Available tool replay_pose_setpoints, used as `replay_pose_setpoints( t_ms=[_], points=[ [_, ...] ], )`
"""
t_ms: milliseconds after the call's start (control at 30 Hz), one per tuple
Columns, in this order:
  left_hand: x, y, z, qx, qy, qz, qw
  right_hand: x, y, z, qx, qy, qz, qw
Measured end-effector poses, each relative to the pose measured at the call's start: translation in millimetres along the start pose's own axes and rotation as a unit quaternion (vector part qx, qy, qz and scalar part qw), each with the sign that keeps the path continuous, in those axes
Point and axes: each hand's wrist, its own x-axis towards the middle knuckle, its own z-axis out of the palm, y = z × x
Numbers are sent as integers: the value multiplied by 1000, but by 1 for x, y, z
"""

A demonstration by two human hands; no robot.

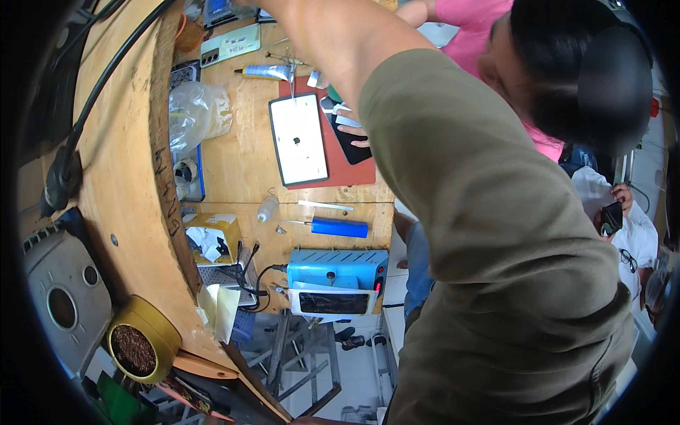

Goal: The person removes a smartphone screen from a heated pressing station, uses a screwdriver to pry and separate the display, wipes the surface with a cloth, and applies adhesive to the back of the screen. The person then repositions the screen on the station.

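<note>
My right forearm (319,35), in an olive sleeve (482,184), crosses from the lower right to the top edge, where the frame cuts my right hand off; its fingers are hidden. Below the forearm, a tablet (297,138) with a lit white screen and small dark logo lies on a reddish mat (354,176). Beside it, fingers (360,132) with a white cloth or paper (346,117) touch a black phone-like slab (350,145); my arm hides whose they are. A glue-like tube (265,71) lies near the mat. I do not see my left hand for certain.
A blue box-shaped device (329,265) with a phone (333,303) on it stands near the table's end. A blue-handled tool (340,227) and small bottle (268,209) lie nearby. A wooden ledge (142,142) runs along the left. A person in pink (471,21) is close on the right.
</note>
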Motion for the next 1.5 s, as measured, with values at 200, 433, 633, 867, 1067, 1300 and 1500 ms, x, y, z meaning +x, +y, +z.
replay_pose_setpoints(
  t_ms=[200, 433, 633, 867, 1067, 1300, 1500],
  points=[
    [10, -3, -31, 15, -8, -40, 999, 8, 18, 10, -142, -61, -172, 973],
    [11, 13, -32, 31, -10, -4, 999, -38, -35, -55, -220, -28, -83, 972],
    [7, 18, -24, -66, 46, -52, 995, -140, -67, -111, -138, -39, -124, 982],
    [-37, 23, -43, -17, 1, 376, 927, -413, -139, -192, 35, -151, -163, 974],
    [-138, 39, 41, -287, -437, 56, 851, -608, -171, -193, 54, -231, -269, 933],
    [-159, 4, 108, -347, -517, 83, 778, -624, -190, -156, 6, -169, -280, 945],
    [-158, 6, 115, -427, -515, 25, 743, -620, -202, -146, -22, -136, -275, 951]
  ],
)
